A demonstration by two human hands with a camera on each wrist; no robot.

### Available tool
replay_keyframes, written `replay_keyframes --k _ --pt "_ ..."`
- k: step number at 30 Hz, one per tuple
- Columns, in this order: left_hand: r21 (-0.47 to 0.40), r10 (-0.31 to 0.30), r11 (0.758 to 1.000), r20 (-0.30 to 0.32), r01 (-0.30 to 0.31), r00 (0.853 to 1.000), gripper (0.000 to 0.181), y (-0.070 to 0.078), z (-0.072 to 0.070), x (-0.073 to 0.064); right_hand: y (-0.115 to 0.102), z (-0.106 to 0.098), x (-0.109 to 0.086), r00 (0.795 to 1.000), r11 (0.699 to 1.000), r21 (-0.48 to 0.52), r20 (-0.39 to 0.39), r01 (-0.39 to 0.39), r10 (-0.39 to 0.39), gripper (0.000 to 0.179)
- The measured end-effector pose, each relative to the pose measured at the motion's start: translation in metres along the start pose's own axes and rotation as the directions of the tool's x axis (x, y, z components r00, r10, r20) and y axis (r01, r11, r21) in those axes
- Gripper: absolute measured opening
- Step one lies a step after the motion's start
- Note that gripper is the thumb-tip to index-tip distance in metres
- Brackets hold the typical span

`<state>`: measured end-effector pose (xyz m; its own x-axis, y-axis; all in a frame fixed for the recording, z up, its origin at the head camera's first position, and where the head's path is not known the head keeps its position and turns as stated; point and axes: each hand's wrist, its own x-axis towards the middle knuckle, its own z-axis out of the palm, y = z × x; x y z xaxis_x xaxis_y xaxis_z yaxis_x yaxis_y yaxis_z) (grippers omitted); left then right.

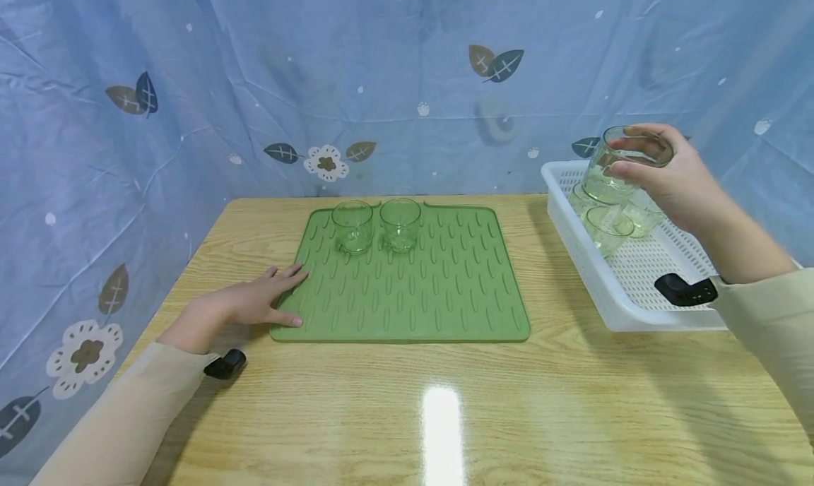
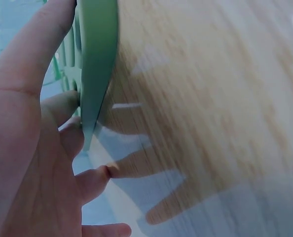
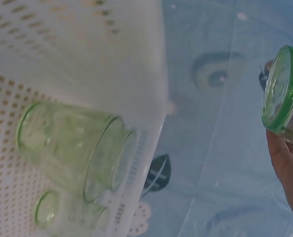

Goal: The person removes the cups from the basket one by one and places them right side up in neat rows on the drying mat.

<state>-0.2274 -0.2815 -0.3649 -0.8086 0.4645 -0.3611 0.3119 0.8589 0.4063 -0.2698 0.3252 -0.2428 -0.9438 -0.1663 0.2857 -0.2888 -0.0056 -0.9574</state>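
Observation:
My right hand (image 1: 668,172) grips a clear green-tinted glass (image 1: 620,168) by its upper part, holding it over the white basket. In the right wrist view the thick green base of this held glass (image 3: 283,91) shows at the right edge. Below it, several similar glasses (image 1: 608,230) stand in the basket's far left corner. My left hand (image 1: 270,295) rests with straight, spread fingers on the left edge of a green ribbed drying mat (image 1: 407,295). Two glasses, a left one (image 1: 353,228) and a right one (image 1: 400,226), stand side by side near the mat's back edge.
The white perforated plastic basket (image 1: 613,309) stands at the right of the wooden table (image 1: 356,408). A blue patterned cloth (image 1: 407,83) hangs behind the table and along its left side. Both wrists wear small black devices.

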Motion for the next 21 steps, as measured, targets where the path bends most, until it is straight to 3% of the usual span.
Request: replay_keyframes --k 7,14,21 --pt "-0.001 0.004 1.0 -0.005 -0.004 1.0 0.103 0.004 0.001 -0.004 -0.003 0.029 0.005 1.0 0.999 -0.05 -0.015 0.003 -0.004 0.05" --pt "0.007 -0.002 1.0 -0.009 0.002 1.0 0.105 0.004 0.001 -0.003 -0.002 0.054 0.014 0.999 0.986 -0.163 -0.027 -0.035 0.031 0.057" --pt "0.009 -0.002 1.0 -0.007 0.002 1.0 0.105 0.004 -0.002 -0.001 0.001 0.079 0.023 0.998 0.984 -0.165 -0.018 -0.065 0.063 0.065"
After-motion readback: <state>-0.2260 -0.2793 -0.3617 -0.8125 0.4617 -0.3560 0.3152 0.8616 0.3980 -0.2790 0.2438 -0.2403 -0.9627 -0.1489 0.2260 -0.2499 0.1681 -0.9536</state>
